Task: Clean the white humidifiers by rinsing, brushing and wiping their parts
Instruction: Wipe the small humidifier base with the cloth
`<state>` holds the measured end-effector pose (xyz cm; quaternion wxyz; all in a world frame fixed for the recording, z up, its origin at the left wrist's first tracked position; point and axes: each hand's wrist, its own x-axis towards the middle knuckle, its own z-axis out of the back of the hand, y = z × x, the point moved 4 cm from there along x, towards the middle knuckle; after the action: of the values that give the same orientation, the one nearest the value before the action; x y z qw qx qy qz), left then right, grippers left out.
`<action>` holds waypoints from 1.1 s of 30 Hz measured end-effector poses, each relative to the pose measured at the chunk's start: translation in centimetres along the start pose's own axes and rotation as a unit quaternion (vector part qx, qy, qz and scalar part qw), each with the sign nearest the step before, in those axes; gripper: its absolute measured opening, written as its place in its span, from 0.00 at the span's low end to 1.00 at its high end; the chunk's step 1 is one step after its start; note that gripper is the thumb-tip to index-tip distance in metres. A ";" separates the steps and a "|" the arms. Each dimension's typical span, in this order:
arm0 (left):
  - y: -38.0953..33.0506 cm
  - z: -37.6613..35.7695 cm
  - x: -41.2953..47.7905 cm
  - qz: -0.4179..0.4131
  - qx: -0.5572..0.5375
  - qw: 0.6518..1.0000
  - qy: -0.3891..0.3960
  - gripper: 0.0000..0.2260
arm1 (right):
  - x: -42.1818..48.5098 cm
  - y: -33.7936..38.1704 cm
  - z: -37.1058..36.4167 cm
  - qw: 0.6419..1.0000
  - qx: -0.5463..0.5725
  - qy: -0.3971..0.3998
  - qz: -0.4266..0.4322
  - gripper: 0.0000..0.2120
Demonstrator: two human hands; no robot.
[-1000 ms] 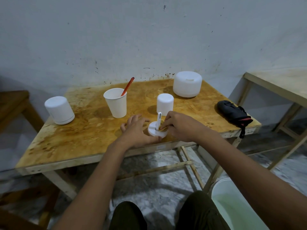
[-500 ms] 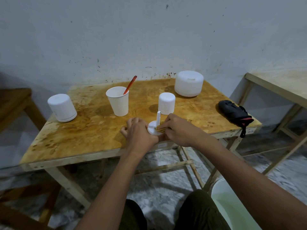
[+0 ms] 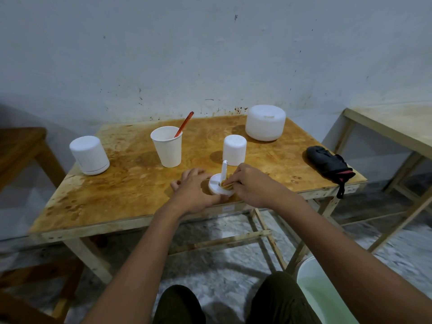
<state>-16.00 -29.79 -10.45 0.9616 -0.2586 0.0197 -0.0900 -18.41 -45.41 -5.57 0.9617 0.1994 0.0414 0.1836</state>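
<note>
Plainly, the white tubed base [image 3: 215,187] has relaxed left fingers [image 3: 194,171] touching at nine o'clock, right fingers [image 3: 233,177] pinching cloth [image 3: 225,184] at three.

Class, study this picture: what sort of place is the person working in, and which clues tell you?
Probably a bare workroom or utility space: a stained plywood table on a raw timber frame, a scuffed, spattered wall, and a bucket on the floor.
</note>
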 end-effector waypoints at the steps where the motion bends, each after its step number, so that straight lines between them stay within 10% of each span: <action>1: 0.0 -0.1 0.0 0.000 -0.004 1.000 -0.015 0.33 | 0.0 0.2 -0.1 1.000 0.002 -0.002 0.002 0.18; 10: -1.0 0.0 -1.2 0.050 -0.028 0.988 -0.143 0.13 | 0.6 1.2 -1.2 1.000 -0.008 0.008 0.016 0.18; 33: 0.1 0.0 0.1 0.046 0.000 0.998 -0.047 0.34 | 0.7 -0.7 0.5 0.995 -0.076 -0.035 0.051 0.16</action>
<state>-15.92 -29.72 -10.48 0.9645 -0.2617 -0.0138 -0.0334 -17.44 -45.96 -5.39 0.9642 0.1343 -0.0167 0.2280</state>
